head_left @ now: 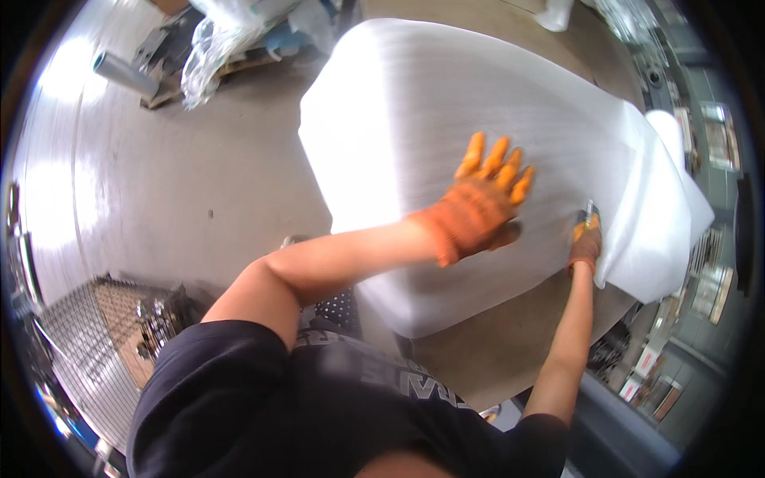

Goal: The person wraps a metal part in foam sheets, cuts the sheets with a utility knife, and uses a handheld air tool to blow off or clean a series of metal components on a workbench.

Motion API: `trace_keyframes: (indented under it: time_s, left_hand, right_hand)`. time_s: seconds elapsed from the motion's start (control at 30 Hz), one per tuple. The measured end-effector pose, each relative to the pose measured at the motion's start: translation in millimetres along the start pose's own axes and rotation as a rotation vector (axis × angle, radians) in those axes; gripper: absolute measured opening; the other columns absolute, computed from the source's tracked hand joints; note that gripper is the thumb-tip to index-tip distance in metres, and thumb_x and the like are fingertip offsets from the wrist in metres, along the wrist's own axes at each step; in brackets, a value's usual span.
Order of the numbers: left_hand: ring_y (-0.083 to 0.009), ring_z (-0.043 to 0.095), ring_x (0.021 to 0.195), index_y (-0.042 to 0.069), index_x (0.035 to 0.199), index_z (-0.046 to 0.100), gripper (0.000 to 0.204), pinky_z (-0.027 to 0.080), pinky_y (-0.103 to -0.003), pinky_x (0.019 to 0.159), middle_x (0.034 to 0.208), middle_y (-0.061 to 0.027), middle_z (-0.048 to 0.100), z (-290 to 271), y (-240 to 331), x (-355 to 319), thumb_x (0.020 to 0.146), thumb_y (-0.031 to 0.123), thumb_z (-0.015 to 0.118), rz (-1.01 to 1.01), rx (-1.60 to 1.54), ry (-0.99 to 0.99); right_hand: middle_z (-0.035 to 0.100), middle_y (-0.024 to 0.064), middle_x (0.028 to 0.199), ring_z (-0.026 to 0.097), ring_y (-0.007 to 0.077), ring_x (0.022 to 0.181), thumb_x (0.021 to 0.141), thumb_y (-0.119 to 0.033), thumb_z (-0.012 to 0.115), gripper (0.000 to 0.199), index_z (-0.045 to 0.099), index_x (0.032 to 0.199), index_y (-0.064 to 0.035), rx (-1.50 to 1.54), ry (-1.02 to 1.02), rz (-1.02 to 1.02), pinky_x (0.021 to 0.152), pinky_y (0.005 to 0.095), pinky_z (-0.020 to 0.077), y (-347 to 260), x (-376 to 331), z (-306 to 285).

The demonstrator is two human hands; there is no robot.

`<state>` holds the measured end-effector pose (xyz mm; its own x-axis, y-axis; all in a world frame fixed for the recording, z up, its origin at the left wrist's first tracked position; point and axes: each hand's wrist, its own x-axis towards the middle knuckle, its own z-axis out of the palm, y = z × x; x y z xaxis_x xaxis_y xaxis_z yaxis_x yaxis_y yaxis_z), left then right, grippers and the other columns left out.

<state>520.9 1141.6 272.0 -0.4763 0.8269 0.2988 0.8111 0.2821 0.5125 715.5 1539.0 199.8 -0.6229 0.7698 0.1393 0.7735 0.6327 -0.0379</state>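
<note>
A large sheet of white foam wrap (366, 127) spreads over a big bulky form in front of me, hiding what lies under it. My left hand (484, 199), in an orange work glove, is over the middle of the sheet with its fingers spread. Whether it presses on the foam or hovers just above, I cannot tell. Farther right, my right hand (586, 239), gloved in orange with dark fingertips, is closed around a small silvery tool (590, 210) whose kind is unclear. It is beside a loose, creased fold of the foam.
Brown flat surface (478, 358) shows beneath the foam's near edge. A pallet (231, 68) bears crumpled clear plastic at the far left, near a grey-blue roll (125, 75). A wire mesh cart (88, 342) with metal parts stands at near left. White rolled material (666, 135) is at far right.
</note>
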Motion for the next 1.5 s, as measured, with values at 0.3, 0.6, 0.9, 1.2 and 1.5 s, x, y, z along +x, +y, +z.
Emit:
trace_keyframes:
  time_s: [0.3, 0.6, 0.9, 1.2, 1.5]
  left_hand:
    - [-0.0318, 0.024, 0.140, 0.008, 0.138, 0.042, 0.069, 0.014, -0.048, 0.114, 0.147, -0.0178, 0.035, 22.7, -33.9, -20.1, 0.083, 0.046, 0.054, 0.060, 0.102, -0.195]
    - [-0.0314, 0.039, 0.130, 0.011, 0.124, 0.053, 0.048, 0.026, -0.049, 0.110, 0.134, -0.0128, 0.047, 23.3, -37.2, -74.1, 0.078, 0.024, 0.060, -0.054, -0.254, 0.559]
    - [-0.0309, 0.046, 0.125, 0.015, 0.141, 0.039, 0.058, 0.035, -0.039, 0.107, 0.138, -0.0153, 0.047, 107.1, -140.9, -229.6, 0.085, 0.005, 0.049, -0.849, -1.156, 0.056]
    - [-0.0325, 0.051, 0.123, 0.026, 0.143, 0.038, 0.071, 0.044, -0.043, 0.099, 0.138, -0.0161, 0.048, 120.1, -106.6, -263.6, 0.078, -0.002, 0.047, -0.915, -1.096, -0.762]
    - [-0.0313, 0.052, 0.110, 0.009, 0.121, 0.054, 0.042, 0.040, -0.041, 0.096, 0.118, -0.0112, 0.058, 48.8, -170.0, -157.6, 0.079, 0.016, 0.056, -0.897, 0.071, 0.824]
  right_hand:
    - [0.054, 0.0011, 0.112, 0.049, 0.0095, 0.095, 0.100, -0.018, 0.039, 0.038, 0.044, 0.137, -0.0079, 1.167, 0.014, 0.356, 0.083, 0.0231, 0.0419, -193.4, -72.5, -93.3]
    - [0.051, 0.0018, 0.116, 0.051, 0.0118, 0.099, 0.100, -0.029, 0.043, 0.041, 0.046, 0.133, -0.0040, 1.139, -0.178, 0.425, 0.082, 0.0240, 0.0455, -186.5, -230.4, -41.8]
    - [0.055, 0.0016, 0.115, 0.053, 0.0136, 0.104, 0.098, -0.042, 0.042, 0.047, 0.051, 0.129, -0.0064, 1.132, -0.181, 0.569, 0.090, 0.0263, 0.0434, -245.9, -238.8, -60.9]
    - [0.058, 0.0041, 0.095, 0.056, 0.0141, 0.081, 0.097, -0.032, 0.046, 0.036, 0.053, 0.124, -0.0102, 0.527, -0.211, 0.327, 0.069, 0.0278, 0.0464, -222.6, -245.7, -60.9]
    - [0.057, 0.0045, 0.091, 0.057, 0.0182, 0.079, 0.088, -0.017, 0.057, 0.029, 0.058, 0.114, -0.0048, 0.519, 0.182, -0.037, 0.068, 0.0268, 0.0475, -161.5, -222.5, -2.7]
